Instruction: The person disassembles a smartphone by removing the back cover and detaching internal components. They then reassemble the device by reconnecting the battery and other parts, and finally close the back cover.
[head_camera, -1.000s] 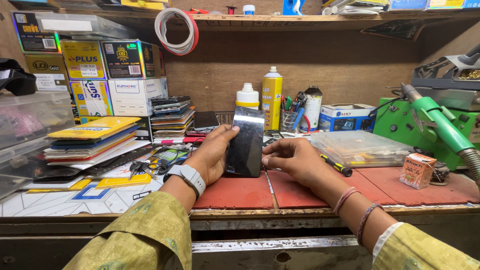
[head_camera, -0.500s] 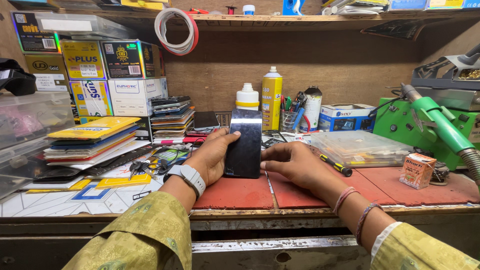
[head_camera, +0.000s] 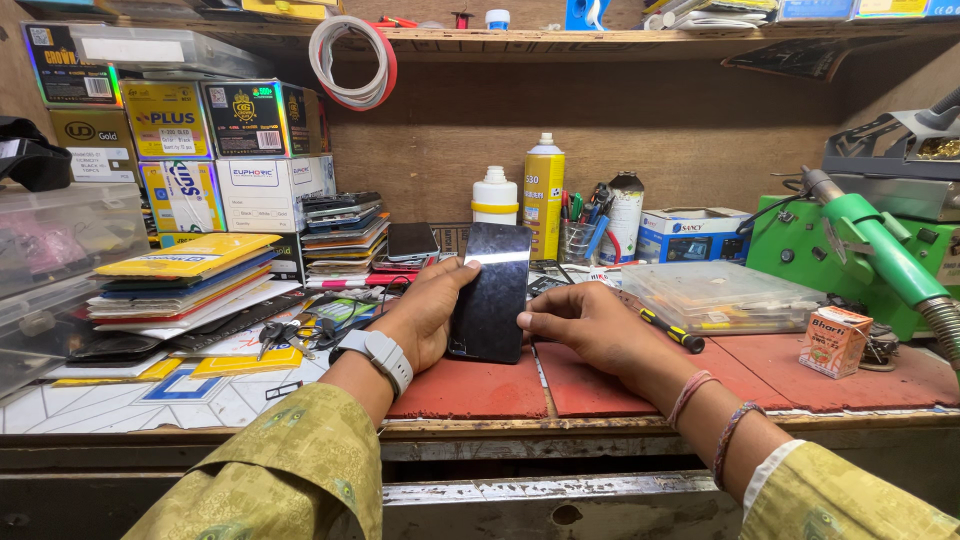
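Cluttered shelves and stacked boxes (head_camera: 235, 150) back the red-padded tabletop (head_camera: 600, 385). A dark phone (head_camera: 490, 292) stands almost upright on its lower edge, long axis running up and away from the person. The left hand (head_camera: 425, 315) has it in a closed grip from the left edge, thumb at the top corner; the right hand (head_camera: 585, 328) pinches the right edge, fingers curled. Close behind stand a white bottle (head_camera: 495, 197) and a yellow spray can (head_camera: 543, 195); a clear plastic case (head_camera: 722, 296) lies to the right.
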